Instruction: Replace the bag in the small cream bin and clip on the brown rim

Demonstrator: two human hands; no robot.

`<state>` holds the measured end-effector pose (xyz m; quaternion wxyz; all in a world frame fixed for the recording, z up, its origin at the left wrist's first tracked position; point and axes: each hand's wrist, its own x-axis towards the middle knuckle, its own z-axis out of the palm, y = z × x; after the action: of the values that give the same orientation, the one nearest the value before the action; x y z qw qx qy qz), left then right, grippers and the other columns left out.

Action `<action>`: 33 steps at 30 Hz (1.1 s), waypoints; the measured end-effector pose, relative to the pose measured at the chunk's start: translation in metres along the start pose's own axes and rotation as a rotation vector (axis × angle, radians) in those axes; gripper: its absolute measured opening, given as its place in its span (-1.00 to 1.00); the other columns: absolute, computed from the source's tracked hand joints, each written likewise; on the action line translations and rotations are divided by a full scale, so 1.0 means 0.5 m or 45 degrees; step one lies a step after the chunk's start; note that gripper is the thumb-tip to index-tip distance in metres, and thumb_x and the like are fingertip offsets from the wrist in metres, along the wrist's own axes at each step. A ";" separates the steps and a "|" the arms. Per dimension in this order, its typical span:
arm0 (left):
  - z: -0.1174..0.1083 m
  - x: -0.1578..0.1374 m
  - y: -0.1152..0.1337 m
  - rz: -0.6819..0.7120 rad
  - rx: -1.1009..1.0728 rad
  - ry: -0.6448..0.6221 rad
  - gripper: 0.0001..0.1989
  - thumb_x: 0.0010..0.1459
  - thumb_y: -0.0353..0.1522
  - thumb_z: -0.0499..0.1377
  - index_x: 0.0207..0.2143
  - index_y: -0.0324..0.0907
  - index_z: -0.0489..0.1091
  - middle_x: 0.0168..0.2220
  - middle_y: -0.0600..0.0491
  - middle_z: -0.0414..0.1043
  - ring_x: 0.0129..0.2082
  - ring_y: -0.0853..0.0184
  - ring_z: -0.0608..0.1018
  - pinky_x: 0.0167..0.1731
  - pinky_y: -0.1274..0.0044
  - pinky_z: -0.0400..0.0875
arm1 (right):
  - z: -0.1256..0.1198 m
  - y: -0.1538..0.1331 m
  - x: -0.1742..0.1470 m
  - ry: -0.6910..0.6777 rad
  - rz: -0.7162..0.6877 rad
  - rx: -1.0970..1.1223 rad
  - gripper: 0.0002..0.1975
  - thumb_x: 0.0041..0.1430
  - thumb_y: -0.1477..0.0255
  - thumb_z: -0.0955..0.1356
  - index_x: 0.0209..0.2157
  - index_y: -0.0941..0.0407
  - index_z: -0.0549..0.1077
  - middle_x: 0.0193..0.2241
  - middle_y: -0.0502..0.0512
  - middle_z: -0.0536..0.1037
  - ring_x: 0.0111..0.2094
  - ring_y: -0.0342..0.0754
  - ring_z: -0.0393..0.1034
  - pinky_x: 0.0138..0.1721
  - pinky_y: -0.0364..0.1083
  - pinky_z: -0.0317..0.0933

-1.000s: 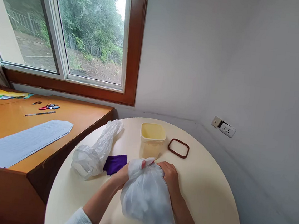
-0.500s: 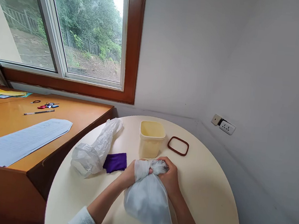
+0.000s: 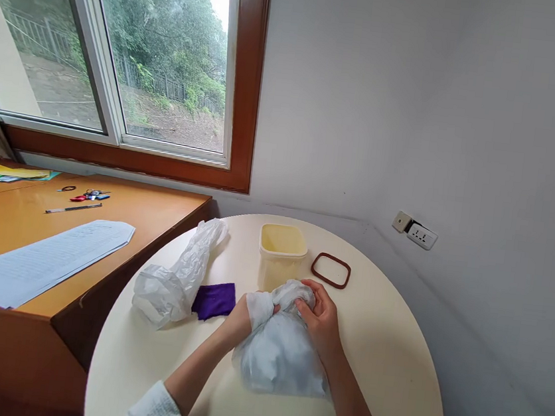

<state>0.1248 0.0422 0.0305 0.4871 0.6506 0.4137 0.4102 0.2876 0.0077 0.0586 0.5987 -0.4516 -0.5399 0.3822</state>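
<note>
Filled white plastic bag (image 3: 282,362): in front of the person at the round surface (image 3: 381,353), neck bunched and twisted uppermost, body bulging below; contents show only as pale shapes through the film. Whether its base rests on the surface cannot be told. Left hand (image 3: 242,319) grips the bag at the left of the neck, its fingers mostly hidden under a fold of film. Right hand (image 3: 321,316) is closed on the gathered plastic at the right of the neck, thumb laid across the near side. Just beyond the neck stands a pale yellow tub (image 3: 276,269), upright and uncovered, its lower front hidden by the bag; contact between the two unclear. Right of the tub, apart from it: a brown rounded frame (image 3: 328,281), lying flat. Left of the hands: a purple cloth (image 3: 215,301), flat, and next to it a crumpled translucent bag (image 3: 184,277), stretched out lengthwise toward the far edge. Farther left, a wooden surface (image 3: 19,225) carries printed sheets (image 3: 51,262), a pen (image 3: 73,209) and a small cluster of keys (image 3: 92,195). Wall socket (image 3: 422,236) at right, beyond the round surface.
</note>
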 end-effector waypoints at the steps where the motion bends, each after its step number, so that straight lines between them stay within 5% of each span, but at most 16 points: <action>1: 0.000 0.000 -0.002 -0.020 -0.035 -0.015 -0.86 -0.06 -0.33 0.19 -0.50 -0.23 0.33 -0.56 0.11 0.34 -0.55 0.43 0.35 -0.54 0.61 0.24 | 0.003 0.000 -0.002 -0.008 -0.013 -0.050 -0.71 -0.02 0.41 0.32 -0.19 0.10 0.36 -0.27 0.08 0.47 -0.26 -0.05 0.36 -0.24 -0.10 0.24; 11: 0.004 -0.007 0.018 -0.144 -0.328 -0.101 -0.80 -0.17 -0.37 0.28 -0.41 -0.21 0.40 -0.44 0.08 0.43 -0.42 0.35 0.44 -0.41 0.59 0.30 | 0.007 0.013 -0.003 0.028 -0.134 -0.457 -0.95 0.00 0.47 0.27 -0.47 0.12 0.37 -0.49 -0.03 0.37 -0.42 -0.14 0.26 -0.39 -0.18 0.15; 19: 0.009 -0.011 0.025 -0.106 -0.295 -0.102 -0.81 -0.12 -0.34 0.25 -0.38 -0.17 0.41 -0.43 0.08 0.46 -0.36 0.31 0.48 -0.33 0.55 0.33 | 0.014 0.002 -0.012 0.029 -0.175 -0.502 -0.84 0.03 0.48 0.25 -0.31 0.10 0.38 -0.37 0.01 0.43 -0.32 -0.09 0.30 -0.28 -0.13 0.21; 23: 0.014 -0.009 0.021 -0.107 -0.203 0.015 -0.81 -0.08 -0.30 0.22 -0.37 -0.17 0.39 -0.41 0.07 0.46 -0.37 0.31 0.47 -0.35 0.55 0.32 | 0.015 -0.011 -0.020 0.295 -0.410 -0.692 -0.71 0.04 0.47 0.26 -0.13 0.08 0.31 -0.16 0.13 0.38 -0.10 0.01 0.23 -0.07 0.02 0.13; 26: 0.015 -0.008 0.020 -0.052 -0.157 0.061 -0.83 -0.07 -0.30 0.20 -0.39 -0.18 0.36 -0.40 0.06 0.44 -0.37 0.32 0.45 -0.36 0.56 0.31 | 0.022 -0.021 -0.031 0.390 -0.662 -0.798 -0.79 0.04 0.51 0.27 -0.22 0.10 0.31 -0.26 0.12 0.39 -0.15 0.00 0.24 -0.10 0.02 0.12; 29: 0.016 -0.010 0.016 0.042 -0.147 0.096 -0.86 -0.07 -0.34 0.20 -0.46 -0.19 0.29 -0.46 0.09 0.37 -0.43 0.36 0.40 -0.41 0.57 0.30 | 0.039 -0.033 -0.045 0.220 -0.759 -0.839 -0.92 0.06 0.54 0.25 -0.37 0.09 0.30 -0.47 0.01 0.38 -0.37 -0.09 0.27 -0.25 -0.05 0.13; 33: 0.020 -0.018 0.013 0.153 -0.115 0.116 -0.81 -0.12 -0.38 0.22 -0.48 -0.19 0.21 -0.50 0.15 0.25 -0.50 0.43 0.33 -0.50 0.60 0.27 | 0.061 -0.042 -0.055 -0.033 -0.647 -0.948 -0.96 0.09 0.46 0.26 -0.42 0.08 0.34 -0.51 -0.02 0.41 -0.43 -0.12 0.26 -0.29 -0.07 0.06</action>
<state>0.1319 0.0296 0.0339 0.4712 0.6323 0.3767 0.4862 0.2534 -0.0207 0.0704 0.4635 -0.4845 -0.7418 0.0082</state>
